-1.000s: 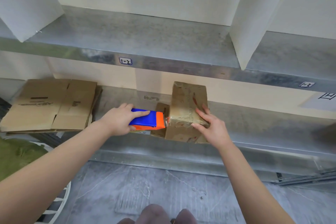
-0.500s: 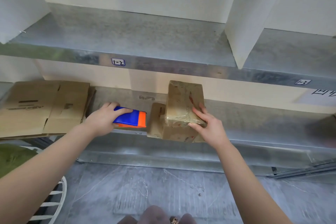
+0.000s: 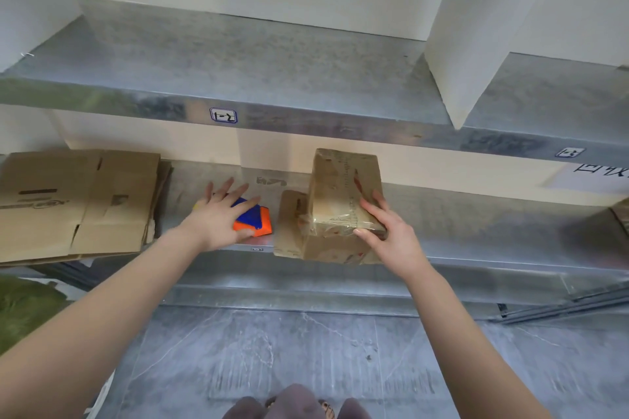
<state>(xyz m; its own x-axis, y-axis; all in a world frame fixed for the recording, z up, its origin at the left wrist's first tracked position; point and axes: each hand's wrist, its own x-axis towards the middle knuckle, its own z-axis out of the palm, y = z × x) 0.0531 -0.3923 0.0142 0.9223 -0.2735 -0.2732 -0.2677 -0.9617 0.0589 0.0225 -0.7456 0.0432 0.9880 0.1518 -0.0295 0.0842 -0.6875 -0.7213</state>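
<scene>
A brown tape-wrapped cardboard box (image 3: 343, 201) stood at the front edge of the lower galvanised metal shelf (image 3: 476, 224), its right side held in the grip of the right hand (image 3: 384, 231). Just left of the box, a blue and orange plastic tape dispenser (image 3: 253, 219) lay under the left hand (image 3: 221, 218), grip wide and fingers spread flat, with a stack of flattened brown cardboard (image 3: 78, 204) farther left. Above the box ran an upper metal shelf (image 3: 272, 54), and below it lay a grey marbled floor (image 3: 272, 350).

Glossy-taped cardboard box (image 3: 343, 201); matt galv. metal shelf (image 3: 476, 214).
</scene>
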